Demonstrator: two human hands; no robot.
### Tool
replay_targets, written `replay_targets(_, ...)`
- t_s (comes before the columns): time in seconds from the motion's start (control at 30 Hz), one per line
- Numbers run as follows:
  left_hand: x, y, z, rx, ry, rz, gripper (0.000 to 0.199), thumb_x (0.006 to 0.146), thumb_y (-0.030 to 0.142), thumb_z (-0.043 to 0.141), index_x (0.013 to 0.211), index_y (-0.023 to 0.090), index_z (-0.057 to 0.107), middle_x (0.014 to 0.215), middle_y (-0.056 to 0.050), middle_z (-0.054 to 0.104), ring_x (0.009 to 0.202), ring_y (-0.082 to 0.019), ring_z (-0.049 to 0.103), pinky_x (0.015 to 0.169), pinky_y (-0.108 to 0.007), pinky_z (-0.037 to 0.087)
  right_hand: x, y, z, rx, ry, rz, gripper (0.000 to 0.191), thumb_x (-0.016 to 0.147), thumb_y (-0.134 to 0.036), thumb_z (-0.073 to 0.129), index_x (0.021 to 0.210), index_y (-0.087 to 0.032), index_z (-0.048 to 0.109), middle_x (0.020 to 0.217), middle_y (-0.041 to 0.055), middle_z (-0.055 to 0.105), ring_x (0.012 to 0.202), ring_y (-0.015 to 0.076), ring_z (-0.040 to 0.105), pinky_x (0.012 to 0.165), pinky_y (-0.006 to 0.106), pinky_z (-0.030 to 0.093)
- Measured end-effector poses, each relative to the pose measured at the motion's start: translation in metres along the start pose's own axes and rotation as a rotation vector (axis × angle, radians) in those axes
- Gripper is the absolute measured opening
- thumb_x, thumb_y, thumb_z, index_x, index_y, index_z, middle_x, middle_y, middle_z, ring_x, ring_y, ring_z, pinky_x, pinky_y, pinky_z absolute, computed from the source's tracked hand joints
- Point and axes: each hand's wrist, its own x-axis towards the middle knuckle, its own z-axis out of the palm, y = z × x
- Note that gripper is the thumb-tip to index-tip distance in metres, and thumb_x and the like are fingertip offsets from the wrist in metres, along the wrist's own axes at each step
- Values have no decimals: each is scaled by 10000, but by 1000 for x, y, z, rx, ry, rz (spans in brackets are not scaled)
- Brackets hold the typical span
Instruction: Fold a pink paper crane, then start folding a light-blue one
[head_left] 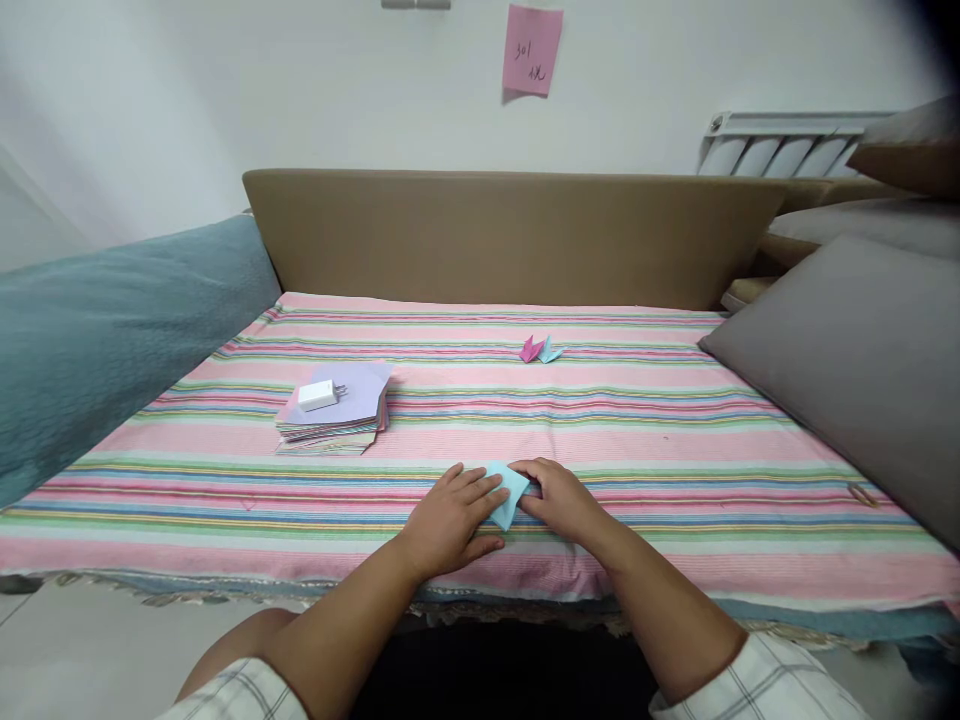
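A small folded piece of light blue origami paper [510, 492] lies on the striped cloth in front of me. My left hand [455, 515] rests flat, its fingers stretched out over the paper's left side. At the right corner of the paper, my right hand [561, 500] pinches the edge between thumb and fingers. Part of the paper is hidden under the left fingers. Farther back on the cloth sit a magenta folded paper piece [531, 349] and a light blue folded paper piece [550, 351], side by side.
A stack of coloured paper sheets [367, 400] lies to the left, with a white plug adapter [318, 395] on top. Grey cushions [840, 350] are at the right, and a ring-like small object [862, 494] lies near them. A brown backrest [487, 240] closes off the back.
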Motion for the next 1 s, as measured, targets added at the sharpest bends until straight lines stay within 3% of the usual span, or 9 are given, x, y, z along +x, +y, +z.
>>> replay_targets(0.4, 0, 1, -1, 32, -31, 3, 477, 838, 522, 484, 1262, 303, 492, 1374, -47, 454, 1271, -287, 372, 1055, -520, 228, -6, 9, -2, -39, -32, -69, 475, 753, -77, 433, 1200, -163, 567, 1139, 93, 596, 1071, 202, 508, 942, 346, 389)
replay_targets(0.63, 0, 1, -1, 39, -32, 7, 475, 835, 521, 489, 1261, 311, 495, 1366, -44, 463, 1265, -287, 375, 1051, -522, 228, -8, 7, 2, -162, -20, -91, 462, 745, -40, 428, 1154, -153, 610, 1062, 98, 578, 998, 202, 480, 901, 338, 398)
replay_targets(1.0, 1, 2, -1, 20, -41, -5, 459, 829, 491, 514, 1250, 308, 505, 1347, -43, 483, 1255, -296, 380, 1032, -530, 242, -4, -1, 8, -268, 2, -44, 455, 805, -112, 404, 1197, -260, 583, 1084, 63, 533, 1012, 200, 445, 878, 329, 361)
